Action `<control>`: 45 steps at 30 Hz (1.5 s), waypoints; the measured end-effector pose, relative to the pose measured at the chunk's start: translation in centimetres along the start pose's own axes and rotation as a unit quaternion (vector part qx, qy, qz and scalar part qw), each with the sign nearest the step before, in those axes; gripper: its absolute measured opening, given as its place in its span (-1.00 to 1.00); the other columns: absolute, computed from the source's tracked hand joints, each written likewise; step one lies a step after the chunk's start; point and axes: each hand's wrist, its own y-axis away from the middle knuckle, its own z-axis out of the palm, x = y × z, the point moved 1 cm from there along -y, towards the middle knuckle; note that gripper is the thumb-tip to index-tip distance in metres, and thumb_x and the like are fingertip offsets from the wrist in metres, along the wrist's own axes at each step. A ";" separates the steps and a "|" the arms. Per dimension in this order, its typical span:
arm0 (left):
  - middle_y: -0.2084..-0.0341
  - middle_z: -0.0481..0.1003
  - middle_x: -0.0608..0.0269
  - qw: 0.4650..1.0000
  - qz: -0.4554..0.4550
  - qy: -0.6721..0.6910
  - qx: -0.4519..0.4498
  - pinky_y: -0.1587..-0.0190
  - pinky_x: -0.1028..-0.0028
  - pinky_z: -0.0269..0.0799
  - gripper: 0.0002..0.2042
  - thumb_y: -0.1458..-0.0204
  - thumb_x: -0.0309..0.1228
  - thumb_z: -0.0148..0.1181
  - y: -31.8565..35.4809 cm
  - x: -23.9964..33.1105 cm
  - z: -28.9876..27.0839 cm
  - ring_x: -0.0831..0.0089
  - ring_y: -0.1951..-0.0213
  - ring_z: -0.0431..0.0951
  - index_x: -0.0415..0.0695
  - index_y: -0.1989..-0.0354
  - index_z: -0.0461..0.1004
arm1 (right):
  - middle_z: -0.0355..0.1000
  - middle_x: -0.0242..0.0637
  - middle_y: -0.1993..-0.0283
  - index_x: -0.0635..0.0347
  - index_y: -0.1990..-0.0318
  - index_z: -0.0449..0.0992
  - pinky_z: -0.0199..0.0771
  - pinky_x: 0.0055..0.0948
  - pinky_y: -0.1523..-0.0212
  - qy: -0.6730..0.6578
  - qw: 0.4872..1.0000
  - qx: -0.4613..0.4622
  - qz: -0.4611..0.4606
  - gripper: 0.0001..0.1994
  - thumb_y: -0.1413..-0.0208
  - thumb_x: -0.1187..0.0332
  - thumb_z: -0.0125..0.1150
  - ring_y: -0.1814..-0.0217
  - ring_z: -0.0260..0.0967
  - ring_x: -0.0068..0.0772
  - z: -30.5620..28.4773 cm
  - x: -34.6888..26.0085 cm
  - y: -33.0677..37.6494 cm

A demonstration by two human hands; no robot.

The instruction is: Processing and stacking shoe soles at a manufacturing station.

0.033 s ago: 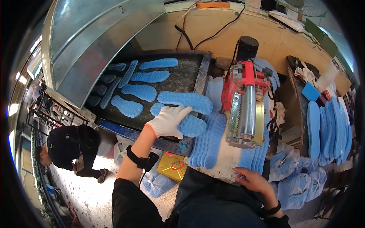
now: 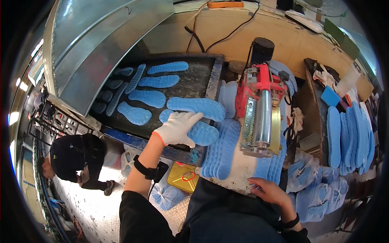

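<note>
My left hand (image 2: 176, 128), in a white knit glove with an orange cuff, lies across a blue insole (image 2: 204, 134) with bumps on its surface. The fingers stretch over it and the thumb is spread apart; part of the insole is hidden beneath. Just beyond lies another blue insole (image 2: 196, 107), close to the fingertips. Both rest on a dark flat bed (image 2: 198, 77) and reach over its right edge. My bare right hand (image 2: 268, 191) is at the front edge of the worktable (image 2: 239, 178), fingers loosely bent and apart, holding nothing.
A red roller machine (image 2: 259, 109) stands on the worktable between rows of blue insoles (image 2: 223, 150). A metal hood (image 2: 105, 48) overhangs the bed's left side. More insoles (image 2: 350, 137) stand at right, above filled plastic bags (image 2: 320, 198). A yellow can (image 2: 182, 177) sits below; a person (image 2: 77, 160) bends at left.
</note>
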 end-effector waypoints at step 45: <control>0.06 0.49 -0.08 0.854 -0.141 0.237 0.441 0.05 0.38 0.45 -0.72 -0.15 -0.53 0.07 2.7 16.5 -0.7 0.21 0.10 0.52 -0.42 0.00 0.43 | 0.48 -0.06 0.03 0.25 -0.10 0.40 0.41 -0.28 -0.04 0.264 0.690 0.634 0.229 -0.53 -0.11 0.15 0.21 -0.03 0.43 -0.14 -36.9 7.2 25.1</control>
